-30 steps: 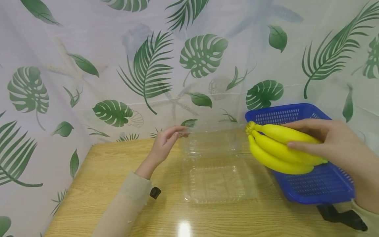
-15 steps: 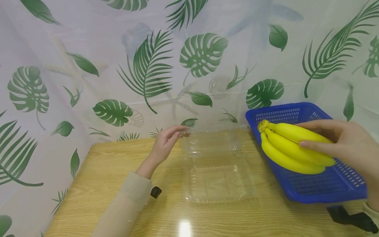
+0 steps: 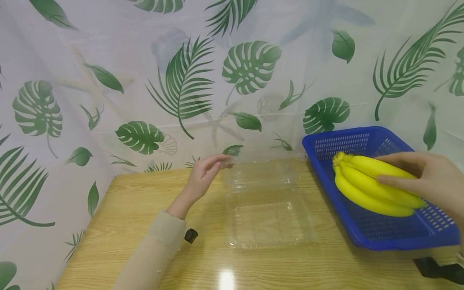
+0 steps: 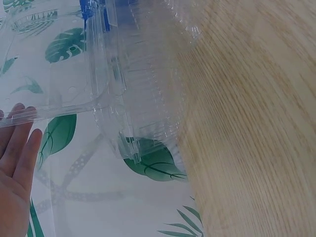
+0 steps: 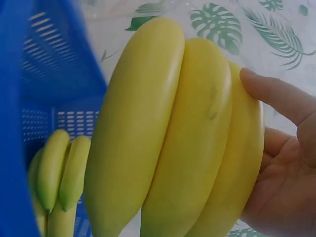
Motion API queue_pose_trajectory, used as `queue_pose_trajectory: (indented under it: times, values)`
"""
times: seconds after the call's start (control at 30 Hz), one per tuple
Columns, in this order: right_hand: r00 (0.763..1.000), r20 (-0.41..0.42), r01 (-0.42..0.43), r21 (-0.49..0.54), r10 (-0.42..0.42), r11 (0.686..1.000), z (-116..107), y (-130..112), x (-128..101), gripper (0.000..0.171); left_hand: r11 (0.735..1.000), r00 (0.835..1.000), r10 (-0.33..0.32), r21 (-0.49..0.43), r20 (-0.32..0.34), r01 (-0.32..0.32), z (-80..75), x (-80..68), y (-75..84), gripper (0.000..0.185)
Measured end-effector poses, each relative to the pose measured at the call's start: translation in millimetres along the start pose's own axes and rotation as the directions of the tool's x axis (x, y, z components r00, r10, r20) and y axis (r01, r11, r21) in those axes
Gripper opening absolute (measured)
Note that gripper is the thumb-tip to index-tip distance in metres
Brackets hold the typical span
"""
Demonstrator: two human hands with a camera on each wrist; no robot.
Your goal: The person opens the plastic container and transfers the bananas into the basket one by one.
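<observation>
Yellow bunch of bananas [image 3: 373, 185], smooth and unmarked, was held in the air over the blue basket [image 3: 362, 131], inside its rim but not resting on the mesh floor. The right hand [image 3: 431, 181] gripped it from the far end, fingers over the top and thumb round the side.

The left hand [image 3: 203, 175] was at the raised lid [image 3: 261, 173] of the clear clamshell box [image 3: 266, 219]. Its fingers lay nearly straight along the lid's corner. I could not tell whether the thumb pinched the rim.

Step in hand, as I judged it: bunch being carried, box kept open beside it.

The next move would call for a steady, level hold. The bunch was long, and its stem end pointed toward the basket's left wall.

Edges and room:
- The basket sat at the right of the wooden table [image 3: 145, 241], its near corner close to the table's front edge.
- The box tray lay just left of the basket, with a narrow strip of table between them.
- The lid stood close to the leaf-print curtain [image 3: 108, 60], with little room behind.
- The left half of the table gave open room.
</observation>
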State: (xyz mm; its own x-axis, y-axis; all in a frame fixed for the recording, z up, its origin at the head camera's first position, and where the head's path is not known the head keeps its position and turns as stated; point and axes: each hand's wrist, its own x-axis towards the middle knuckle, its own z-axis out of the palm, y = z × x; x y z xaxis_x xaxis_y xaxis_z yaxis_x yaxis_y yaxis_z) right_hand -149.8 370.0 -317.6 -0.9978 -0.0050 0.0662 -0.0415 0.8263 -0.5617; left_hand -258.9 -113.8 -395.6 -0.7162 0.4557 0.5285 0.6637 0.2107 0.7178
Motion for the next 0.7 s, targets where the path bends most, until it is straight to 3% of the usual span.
queue_pose_trajectory:
  times: [0.43,0.7]
  values:
    - [0.997,0.074,0.002,-0.097,0.005,0.995,2,19,4,0.064,1.0,1.0,0.005,0.01,-0.002,-0.005,-0.3,0.0,0.0,0.037]
    - [0.995,0.097,0.054,-0.209,-0.034,0.976,5,21,10,0.061,1.0,1.0,0.019,0.007,-0.001,-0.019,-0.8,-0.4,-1.8,0.06]
